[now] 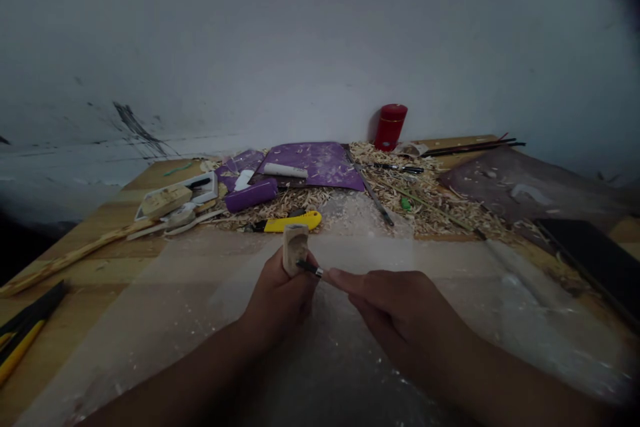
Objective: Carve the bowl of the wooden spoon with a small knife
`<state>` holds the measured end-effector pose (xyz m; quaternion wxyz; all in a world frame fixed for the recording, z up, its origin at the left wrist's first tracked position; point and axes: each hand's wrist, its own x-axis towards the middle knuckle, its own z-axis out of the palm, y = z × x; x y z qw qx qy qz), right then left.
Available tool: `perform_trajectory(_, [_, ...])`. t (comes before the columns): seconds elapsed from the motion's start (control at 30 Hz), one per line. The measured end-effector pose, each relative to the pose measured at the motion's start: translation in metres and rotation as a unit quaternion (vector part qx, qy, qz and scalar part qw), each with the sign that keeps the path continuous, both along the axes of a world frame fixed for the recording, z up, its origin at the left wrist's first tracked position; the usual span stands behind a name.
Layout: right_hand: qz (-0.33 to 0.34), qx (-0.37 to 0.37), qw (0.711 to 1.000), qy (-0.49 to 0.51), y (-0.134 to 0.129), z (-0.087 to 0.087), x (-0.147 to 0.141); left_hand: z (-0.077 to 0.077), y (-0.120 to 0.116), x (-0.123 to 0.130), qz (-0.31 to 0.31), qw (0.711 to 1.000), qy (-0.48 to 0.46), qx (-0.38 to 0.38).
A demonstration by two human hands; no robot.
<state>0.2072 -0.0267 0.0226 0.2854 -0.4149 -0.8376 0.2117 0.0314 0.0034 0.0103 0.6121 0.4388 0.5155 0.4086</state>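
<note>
In the middle of the head view my left hand (280, 293) is closed round a small pale wooden block (295, 243), held upright with its top end showing. The face of the block toward the right looks hollowed. My right hand (400, 300) grips a thin carving tool (311, 268) with a dark tip and a light band, and the tip touches the block's lower right side. Most of the tool's handle is hidden in the fingers. Just behind the block lies a yellow utility knife (293, 221) on the table.
Wood shavings (430, 200) cover the table's back, around a purple sheet (315, 163) and a purple roll (251, 195). A red canister (391, 127) stands by the wall. A white tray (207, 187) and a long stick (85, 250) lie left, a dark phone-like slab (595, 260) right. Clear plastic (190, 307) lies under my hands.
</note>
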Motion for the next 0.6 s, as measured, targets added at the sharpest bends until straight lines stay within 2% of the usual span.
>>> perform_trajectory(0.17, [-0.017,-0.026,0.997,0.064,-0.002,-0.007,-0.009,0.001,-0.004,0.008,0.055,0.998,-0.012,-0.014])
perform_trajectory(0.4, [-0.029,-0.095,0.977,0.188,-0.007,-0.009,-0.026,0.001,-0.001,0.006,0.072,0.997,0.008,-0.001])
perform_trajectory(0.6, [-0.053,-0.166,0.949,0.264,-0.01,-0.005,-0.035,-0.002,0.001,0.001,0.07,0.997,0.016,0.019])
